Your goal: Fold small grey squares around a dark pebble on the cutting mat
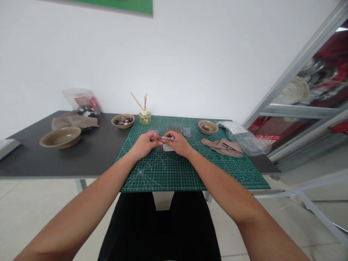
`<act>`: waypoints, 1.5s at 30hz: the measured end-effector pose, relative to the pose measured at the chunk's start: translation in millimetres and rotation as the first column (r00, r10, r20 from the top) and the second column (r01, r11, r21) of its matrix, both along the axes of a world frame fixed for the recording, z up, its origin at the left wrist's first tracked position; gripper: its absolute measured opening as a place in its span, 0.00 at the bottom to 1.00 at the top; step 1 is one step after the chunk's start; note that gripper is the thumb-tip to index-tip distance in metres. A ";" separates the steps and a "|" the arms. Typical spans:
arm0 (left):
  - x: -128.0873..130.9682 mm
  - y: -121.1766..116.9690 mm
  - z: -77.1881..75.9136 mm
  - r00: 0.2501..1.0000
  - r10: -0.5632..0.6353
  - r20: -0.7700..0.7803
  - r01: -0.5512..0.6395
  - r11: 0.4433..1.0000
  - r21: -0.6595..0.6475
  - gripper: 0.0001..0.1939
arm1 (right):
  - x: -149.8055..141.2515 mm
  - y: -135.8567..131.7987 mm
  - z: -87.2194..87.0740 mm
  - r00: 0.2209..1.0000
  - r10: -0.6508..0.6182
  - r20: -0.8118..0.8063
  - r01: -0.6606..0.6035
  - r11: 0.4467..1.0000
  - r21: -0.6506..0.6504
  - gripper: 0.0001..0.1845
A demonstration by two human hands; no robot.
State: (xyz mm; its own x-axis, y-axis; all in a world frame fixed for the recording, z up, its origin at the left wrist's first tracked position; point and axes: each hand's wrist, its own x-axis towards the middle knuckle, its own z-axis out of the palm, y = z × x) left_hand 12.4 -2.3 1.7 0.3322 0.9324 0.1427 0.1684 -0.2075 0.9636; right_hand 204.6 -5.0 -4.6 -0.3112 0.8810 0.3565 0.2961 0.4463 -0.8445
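Observation:
Over the green cutting mat (152,174), my two hands meet fingertip to fingertip. My right hand (179,144) is closed on a small, thin, pale grey sheet (168,147), which shows above and below its thumb. My left hand (146,145) is pinched shut at the sheet's left edge; what sits between its fingertips is too small to make out. Just beyond the hands lie a flat brownish piece (175,130) and a small grey-blue piece (187,132).
Bowls of stones stand left (123,121) and right (208,127), beside a reed diffuser (145,116). A beige cloth (224,147) and plastic bag (244,137) lie right. Left are another bowl (61,138), a cloth (72,120) and a clear container (84,101).

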 end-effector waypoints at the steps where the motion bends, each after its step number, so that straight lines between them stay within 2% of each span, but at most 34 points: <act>1: 0.1 -0.1 0.4 1.000 0.001 0.002 -0.001 1.000 0.000 0.14 | -0.1 -0.6 0.5 1.000 -0.006 -0.004 0.006 1.000 -0.001 0.16; 28: -1.8 -0.1 -0.2 1.000 0.014 -0.027 -0.014 1.000 0.021 0.13 | -2.7 -4.5 3.4 1.000 -0.023 -0.022 0.023 1.000 -0.011 0.18; 33: -0.3 -0.1 1.2 0.998 -0.024 0.055 0.022 0.999 0.048 0.15 | -2.1 -4.8 4.8 0.996 -0.074 -0.054 0.075 0.997 0.006 0.18; 35: 0.0 -0.4 2.0 0.995 -0.030 0.093 0.022 0.996 0.084 0.16 | -2.7 -5.0 5.3 0.991 -0.088 -0.100 0.084 0.995 -0.049 0.18; 38: 0.5 -1.5 3.4 0.991 -0.036 0.128 0.021 0.993 0.119 0.16 | -4.0 -4.5 4.3 0.973 -0.082 -0.218 0.027 0.970 -0.241 0.18; 40: 1.1 -2.8 4.6 0.991 -0.028 0.130 0.012 0.993 0.119 0.15 | -4.5 -3.3 2.6 0.961 -0.094 -0.261 0.007 0.948 -0.317 0.18; 45: 2.5 -4.1 6.3 0.996 0.009 0.089 -0.018 0.995 0.103 0.14 | -4.4 -0.4 -0.5 0.954 -0.135 -0.267 0.051 0.953 -0.300 0.18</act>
